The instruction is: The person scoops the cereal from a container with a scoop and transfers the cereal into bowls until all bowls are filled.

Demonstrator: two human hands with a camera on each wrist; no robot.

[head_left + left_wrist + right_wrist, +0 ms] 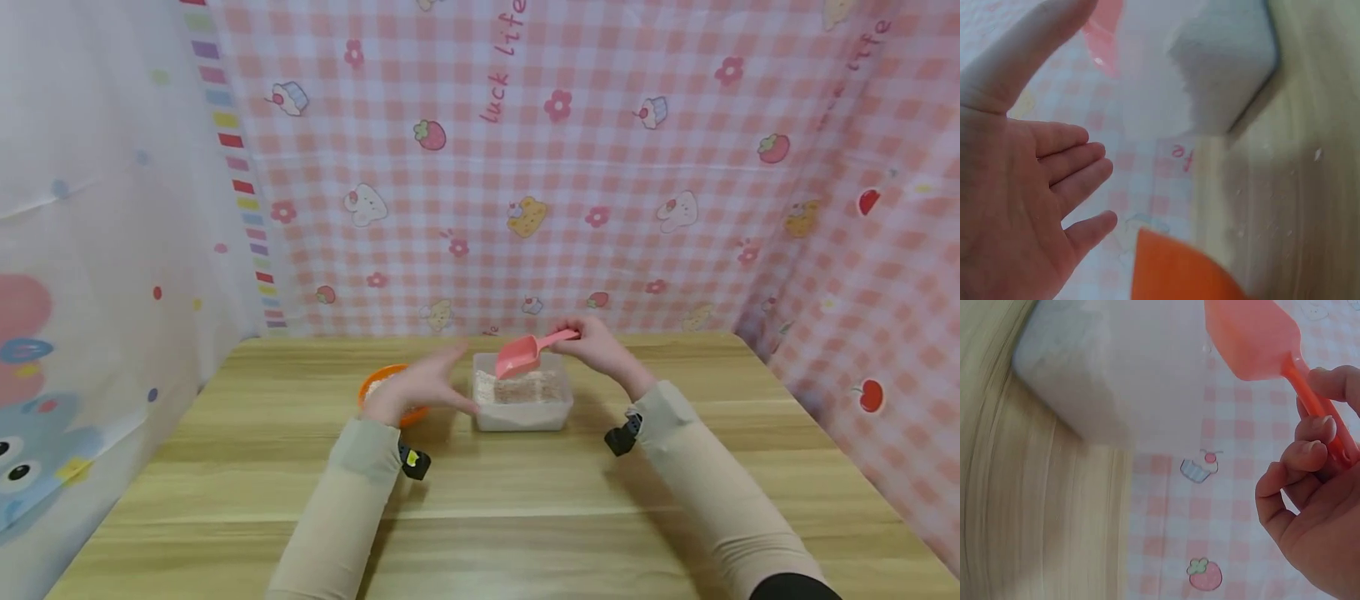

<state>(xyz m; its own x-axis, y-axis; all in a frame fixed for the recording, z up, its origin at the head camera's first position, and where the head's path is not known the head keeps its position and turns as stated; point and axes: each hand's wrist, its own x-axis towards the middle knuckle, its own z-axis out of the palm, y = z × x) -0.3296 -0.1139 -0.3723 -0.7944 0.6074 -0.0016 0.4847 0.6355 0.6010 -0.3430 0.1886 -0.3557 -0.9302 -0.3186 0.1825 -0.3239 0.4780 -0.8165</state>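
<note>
A pink scoop [519, 357] is held by its handle in my right hand [596, 346], its bowl tilted over a translucent plastic box [523, 417]. Inside the box lies a pale, grainy heap [525, 387]. In the right wrist view, fingers and thumb curl round the scoop's handle [1319, 406]. My left hand [423, 385] reaches toward the box's left side with fingers spread and nothing in its grasp; the left wrist view shows its bare palm [1016, 194]. Beneath that hand an orange bowl [382, 375] with pale grains is partly hidden.
Both containers stand on a wooden table [525, 517] near its back edge. Behind it hangs a pink checked cloth [487, 167], with a white printed cloth [112, 208] to the left. Small pale crumbs [1318, 154] dot the tabletop by the box.
</note>
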